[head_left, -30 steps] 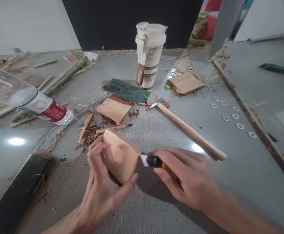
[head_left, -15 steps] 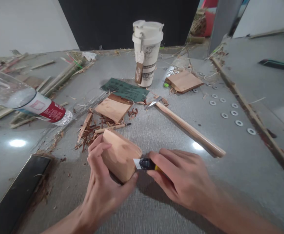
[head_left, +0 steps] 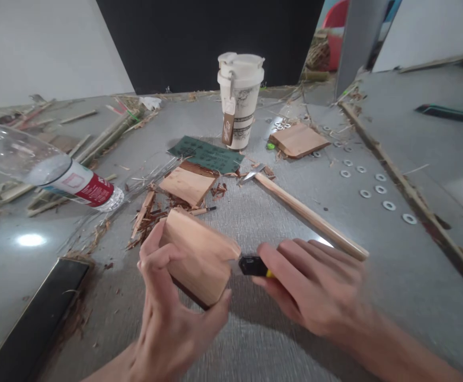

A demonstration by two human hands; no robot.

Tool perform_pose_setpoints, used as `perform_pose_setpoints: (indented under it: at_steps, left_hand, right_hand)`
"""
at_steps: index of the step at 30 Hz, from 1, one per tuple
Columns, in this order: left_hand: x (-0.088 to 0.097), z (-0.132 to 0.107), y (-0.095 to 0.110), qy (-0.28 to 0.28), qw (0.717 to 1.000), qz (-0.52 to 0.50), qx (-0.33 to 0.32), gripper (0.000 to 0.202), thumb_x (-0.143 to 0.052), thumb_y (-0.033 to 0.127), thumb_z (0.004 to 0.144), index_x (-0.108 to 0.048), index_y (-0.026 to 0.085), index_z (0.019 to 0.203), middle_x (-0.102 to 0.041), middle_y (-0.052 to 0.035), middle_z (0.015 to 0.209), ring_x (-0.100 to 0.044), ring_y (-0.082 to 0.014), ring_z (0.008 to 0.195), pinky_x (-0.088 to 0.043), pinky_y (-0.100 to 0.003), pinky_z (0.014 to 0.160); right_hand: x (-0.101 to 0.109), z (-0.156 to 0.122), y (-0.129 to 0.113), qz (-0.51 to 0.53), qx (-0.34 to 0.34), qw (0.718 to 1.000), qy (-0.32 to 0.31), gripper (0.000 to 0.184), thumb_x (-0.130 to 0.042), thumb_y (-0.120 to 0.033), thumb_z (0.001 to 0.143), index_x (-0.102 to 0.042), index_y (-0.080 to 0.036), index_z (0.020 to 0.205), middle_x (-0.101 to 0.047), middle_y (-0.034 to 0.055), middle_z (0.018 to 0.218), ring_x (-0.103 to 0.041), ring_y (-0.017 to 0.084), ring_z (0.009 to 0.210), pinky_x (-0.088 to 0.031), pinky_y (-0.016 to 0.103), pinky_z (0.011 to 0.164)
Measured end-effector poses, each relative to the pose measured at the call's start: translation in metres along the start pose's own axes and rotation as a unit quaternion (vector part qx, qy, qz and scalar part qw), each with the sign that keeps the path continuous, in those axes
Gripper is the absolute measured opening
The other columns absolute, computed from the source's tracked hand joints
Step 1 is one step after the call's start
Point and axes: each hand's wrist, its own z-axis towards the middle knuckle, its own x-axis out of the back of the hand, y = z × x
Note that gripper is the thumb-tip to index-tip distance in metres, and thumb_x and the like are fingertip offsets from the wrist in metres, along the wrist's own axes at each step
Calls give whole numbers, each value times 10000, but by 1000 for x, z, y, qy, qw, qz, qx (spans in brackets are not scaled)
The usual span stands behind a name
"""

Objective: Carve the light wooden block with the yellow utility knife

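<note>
My left hand (head_left: 171, 297) grips a small wooden block (head_left: 199, 252) by its edges, the pale face tilted toward me. A notch shows in the block's right edge. In my right hand (head_left: 311, 281) is a black and yellow utility knife (head_left: 254, 265), its tip end pointing left just beside that notch; the blade is hard to make out. Behind the block lie another wood piece (head_left: 189, 183), a pen-like stick (head_left: 203, 210) partly hidden by the block, and reddish bark shavings (head_left: 146, 212). A small hammer (head_left: 314, 212) with a wooden handle rests beyond my right hand.
Green sandpaper (head_left: 207, 155) lies before a white lidded cup (head_left: 241, 101). A plastic bottle (head_left: 56, 170) lies left, above a black bar (head_left: 36, 323). Right are a third wood piece (head_left: 299, 140), several metal washers (head_left: 380, 189), a long wooden strip (head_left: 406, 185) and a dark green-edged object (head_left: 450, 113).
The knife has moved right, away from the block's edge, where its blade lay before. The block has turned slightly, and its notch now shows plainly. The view has tilted up a little.
</note>
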Motion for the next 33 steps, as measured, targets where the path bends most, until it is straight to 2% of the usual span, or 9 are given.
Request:
perform_pose_setpoints:
  at_steps: [7,13,19,21,23,25,28,30,33]
  left_hand:
    - [4,1,-1,11,1000,14,5,512,-752,262,802,-364,329,1129,-339,-133,1642,-317,-416,1587,-304,-799,1216]
    - [4,5,-6,0,1000,-3,22,473,-768,299,747,-417,305,1064,-439,-155,1562,-398,-479,1513,-422,-798,1072]
    - [6,10,-2,20,997,73,-24,510,-791,289,740,-389,274,1053,-483,-178,1459,-474,-482,1413,-448,-760,1017]
    - [8,5,-5,2,998,62,-26,495,-772,279,720,-405,269,1052,-463,-192,1495,-497,-488,1366,-471,-757,970]
    - [9,-1,-9,-1,997,54,-52,478,-766,268,697,-432,266,1040,-445,-198,1523,-492,-503,1358,-485,-752,944]
    - [9,-4,-14,-7,997,43,-58,469,-771,261,697,-450,267,1039,-451,-193,1517,-463,-511,1398,-481,-753,963]
    - [5,-1,-23,-12,1000,-14,-1,537,-812,311,714,-452,275,1111,-451,-185,1540,-461,-488,1427,-459,-761,1029]
    - [1,2,-29,-23,997,-63,50,600,-824,346,732,-436,283,1185,-441,-185,1558,-474,-463,1426,-443,-757,1071]
    - [-5,1,-35,-37,990,-115,73,666,-844,358,743,-418,298,1252,-447,-166,1546,-464,-435,1444,-377,-769,1152]
  right_hand:
    - [0,3,-4,2,-18,1000,-2,272,-462,-399,1135,-632,-190,1102,-641,-4,785,-557,149,658,-348,346,649]
    - [-1,8,-6,5,-19,999,29,265,-482,-388,1133,-637,-179,1087,-650,-9,788,-580,138,654,-356,342,632]
    - [-3,8,-2,-3,-20,1000,13,296,-462,-386,1136,-675,-190,1077,-704,12,813,-613,137,667,-392,321,640]
    - [-2,6,19,-37,-78,996,4,313,-473,-418,1129,-700,-209,1077,-703,10,776,-583,132,604,-364,306,588]
    - [1,3,46,-126,-209,969,26,354,-482,-456,1122,-720,-210,1030,-658,0,661,-451,117,469,-252,303,503]
    - [4,0,65,-173,-269,946,46,357,-494,-446,1114,-724,-190,1018,-641,16,619,-450,130,483,-263,301,511]
    - [1,-2,59,-75,-218,970,79,237,-541,-351,1091,-697,-176,1058,-687,14,712,-545,123,538,-353,276,543]
    - [-3,-2,38,20,-150,988,35,200,-528,-317,1100,-670,-180,1069,-718,18,802,-604,123,600,-381,272,562]
    - [-9,1,8,117,-87,989,-5,243,-468,-344,1126,-635,-183,1054,-710,16,832,-633,135,653,-405,286,594]
